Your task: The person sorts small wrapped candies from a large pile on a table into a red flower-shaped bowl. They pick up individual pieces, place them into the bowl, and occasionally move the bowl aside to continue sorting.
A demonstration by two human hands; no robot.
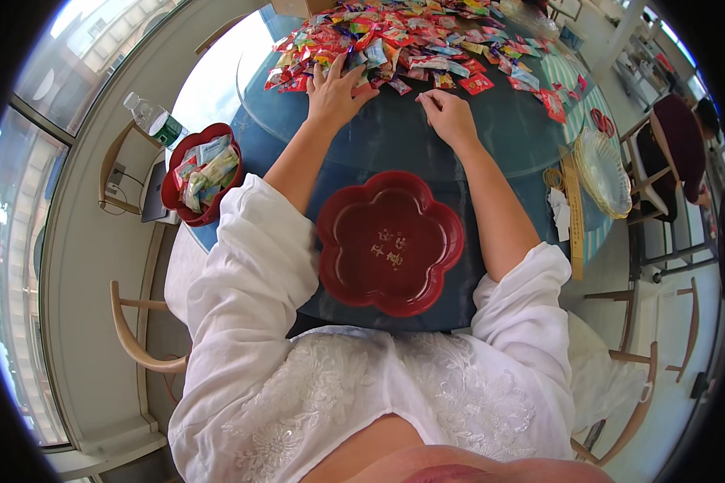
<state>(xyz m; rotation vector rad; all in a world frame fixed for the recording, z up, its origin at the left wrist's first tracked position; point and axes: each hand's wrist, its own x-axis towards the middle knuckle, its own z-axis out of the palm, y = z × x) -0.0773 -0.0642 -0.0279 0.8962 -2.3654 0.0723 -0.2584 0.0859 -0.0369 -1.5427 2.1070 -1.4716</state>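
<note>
My left hand rests with spread fingers at the near edge of a large heap of wrapped sweets; a red wrapper shows by its thumb, and I cannot tell whether it is gripped. My right hand hovers just short of the heap, thumb and forefinger together; whether something small is between them cannot be told. Between my forearms, close to my body, lies a dark red flower-shaped plastic tray with light writing on its floor and nothing in it. A similar red bowl at the left holds several wrapped snacks.
A water bottle stands beyond the left bowl. On the right lie stacked clear dishes, red scissors, a yellow strip and a crumpled tissue. A cardboard box is at the far edge. Chairs surround the glass-topped table; a person sits far right.
</note>
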